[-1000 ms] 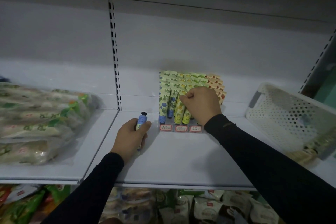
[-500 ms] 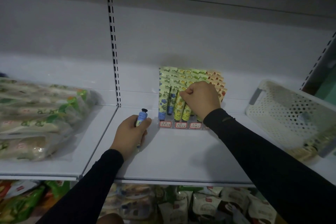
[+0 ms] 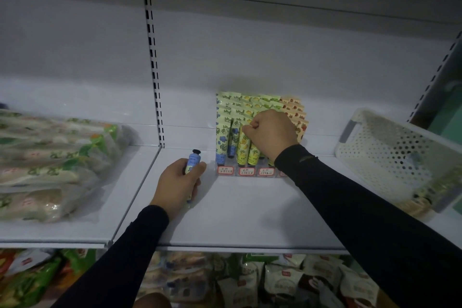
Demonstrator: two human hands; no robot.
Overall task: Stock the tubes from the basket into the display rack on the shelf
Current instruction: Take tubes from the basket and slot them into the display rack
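While the left hand [image 3: 178, 184] rests on the white shelf [image 3: 250, 217] at centre-left of the frame, its fingers curl round a blue tube [image 3: 192, 163] with a dark cap, the capped end pointing toward the back panel and rising above the thumb. The right hand [image 3: 271, 132], right of centre, is clenched over the middle of the display rack [image 3: 246, 172]; its thumb and forefinger meet at the top of a yellow tube [image 3: 243, 147] in the front row, though whether they actually pinch it cannot be told. The rack stands against the back of the shelf, just right of the left hand. It holds upright tubes in stepped rows: blue-flowered tubes [image 3: 221, 142] in the left columns, yellow and green ones in the middle, orange ones [image 3: 297, 117] at the right, partly hidden by the hand. Red-bordered price labels [image 3: 225, 170] line its front edge. A white perforated basket [image 3: 390, 155] sits tilted at the right edge of the frame, well apart from the rack; pale tubes show dimly through its lower corner. Bagged goods [image 3: 50, 165] lie stacked on the neighbouring shelf at left, beyond the slotted upright [image 3: 153, 67]. Both forearms wear black sleeves [image 3: 362, 210]. Packaged snacks [image 3: 275, 280] fill the lower shelf along the bottom of the frame.
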